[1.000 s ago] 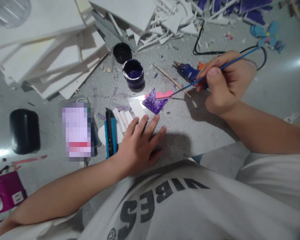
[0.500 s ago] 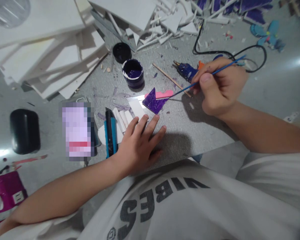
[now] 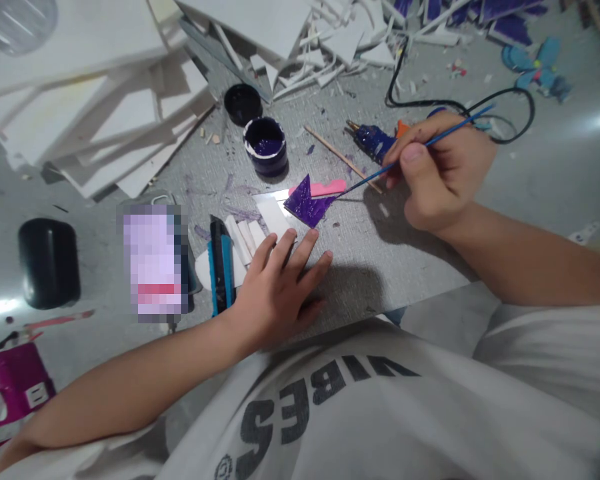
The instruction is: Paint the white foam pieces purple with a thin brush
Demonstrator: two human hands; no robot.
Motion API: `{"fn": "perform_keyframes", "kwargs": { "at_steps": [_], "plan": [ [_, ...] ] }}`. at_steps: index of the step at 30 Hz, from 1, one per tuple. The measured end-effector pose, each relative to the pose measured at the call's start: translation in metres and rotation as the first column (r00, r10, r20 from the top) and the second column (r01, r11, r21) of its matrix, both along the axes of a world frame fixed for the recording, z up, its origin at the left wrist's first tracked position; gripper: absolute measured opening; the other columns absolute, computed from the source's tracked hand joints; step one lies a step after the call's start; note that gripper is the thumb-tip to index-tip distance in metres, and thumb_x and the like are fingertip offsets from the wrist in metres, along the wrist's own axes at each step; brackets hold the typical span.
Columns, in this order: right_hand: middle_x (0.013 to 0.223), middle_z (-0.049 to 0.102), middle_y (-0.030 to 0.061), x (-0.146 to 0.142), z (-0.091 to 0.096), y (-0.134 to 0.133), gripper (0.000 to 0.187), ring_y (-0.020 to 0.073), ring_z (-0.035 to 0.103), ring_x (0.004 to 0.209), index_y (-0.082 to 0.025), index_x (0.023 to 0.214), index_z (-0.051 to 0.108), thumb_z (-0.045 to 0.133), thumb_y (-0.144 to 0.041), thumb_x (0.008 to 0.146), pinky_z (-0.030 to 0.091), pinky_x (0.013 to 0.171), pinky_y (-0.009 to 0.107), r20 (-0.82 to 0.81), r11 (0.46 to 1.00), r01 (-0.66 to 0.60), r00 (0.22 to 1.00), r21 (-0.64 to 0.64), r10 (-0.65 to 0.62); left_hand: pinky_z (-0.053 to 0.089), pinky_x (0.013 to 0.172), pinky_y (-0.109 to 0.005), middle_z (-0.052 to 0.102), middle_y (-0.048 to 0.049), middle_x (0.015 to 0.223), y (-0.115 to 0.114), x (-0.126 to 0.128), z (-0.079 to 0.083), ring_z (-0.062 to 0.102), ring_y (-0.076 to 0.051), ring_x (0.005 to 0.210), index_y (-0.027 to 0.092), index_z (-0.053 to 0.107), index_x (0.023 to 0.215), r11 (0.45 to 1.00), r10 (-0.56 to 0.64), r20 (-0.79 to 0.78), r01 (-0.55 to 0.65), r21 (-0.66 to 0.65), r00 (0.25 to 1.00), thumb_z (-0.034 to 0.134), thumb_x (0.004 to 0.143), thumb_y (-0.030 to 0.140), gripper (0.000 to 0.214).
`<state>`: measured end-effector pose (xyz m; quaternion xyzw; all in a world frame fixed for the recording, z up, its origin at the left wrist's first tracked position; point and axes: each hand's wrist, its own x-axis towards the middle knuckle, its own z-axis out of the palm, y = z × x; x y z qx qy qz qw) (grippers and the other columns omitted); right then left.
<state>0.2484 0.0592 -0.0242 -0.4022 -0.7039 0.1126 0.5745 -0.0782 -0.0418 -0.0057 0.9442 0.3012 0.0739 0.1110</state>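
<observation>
My right hand (image 3: 437, 170) is closed on a thin blue paintbrush (image 3: 455, 130), whose tip touches the right edge of a small purple-painted triangular piece (image 3: 307, 203). That piece lies on the grey board (image 3: 380, 260), partly over a pink foam shape (image 3: 327, 188). My left hand (image 3: 280, 283) lies flat on the board just below the purple piece, fingers spread, holding nothing. An open jar of purple paint (image 3: 266, 145) stands behind the piece, with its black lid (image 3: 243, 104) further back.
A blue glue gun (image 3: 375, 141) with a black cord (image 3: 480, 107) lies by my right hand, next to a wooden stick (image 3: 340, 159). A blue utility knife (image 3: 220, 263) and white strips sit left of my left hand. White foam sheets (image 3: 105, 100) and scraps fill the back. A black object (image 3: 49, 261) rests at far left.
My right hand has shifted left and pulled the brush handle lower and closer. The purple piece looks more fully covered in paint. My left hand has stayed flat in place.
</observation>
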Motion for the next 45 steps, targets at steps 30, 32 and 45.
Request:
{"fn": "perform_keyframes", "kwargs": {
  "at_steps": [30,32,45],
  "plan": [
    [0.075,0.074,0.0009,0.000,0.000,0.002,0.062,0.0093,0.057,0.050,-0.021,0.093,0.073,0.066,-0.076,0.120,0.041,0.050,0.029,-0.039,0.994,0.112,0.993,-0.021,-0.112,0.044,0.145,-0.072,0.052,-0.0207,0.199,0.001,0.000,0.001,0.056,-0.051,0.174,0.024,0.062,0.182,1.000,-0.006,-0.018,0.006,-0.009,1.000,0.089,0.108,0.052,0.084],
    [0.077,0.074,0.0001,0.000,-0.001,0.004,0.063,0.0079,0.054,0.049,-0.022,0.094,0.069,0.066,-0.079,0.120,0.039,0.049,0.028,-0.060,0.992,0.127,0.990,-0.013,-0.127,0.043,0.146,-0.072,0.052,-0.0195,0.200,0.001,0.000,0.001,0.055,-0.051,0.175,0.025,0.062,0.183,1.000,-0.003,-0.021,0.003,-0.016,1.000,0.090,0.107,0.051,0.086],
    [0.082,0.073,-0.0011,0.003,0.007,-0.004,0.047,0.0132,0.060,0.057,-0.027,0.112,0.066,0.048,-0.067,0.129,0.045,0.060,0.035,0.011,0.991,-0.030,0.999,-0.130,0.032,0.045,0.145,-0.073,0.054,-0.0176,0.198,0.001,0.003,0.002,0.057,-0.051,0.175,0.027,0.062,0.183,1.000,0.018,-0.058,-0.019,-0.012,0.998,0.089,0.107,0.047,0.083]
  ]
}}
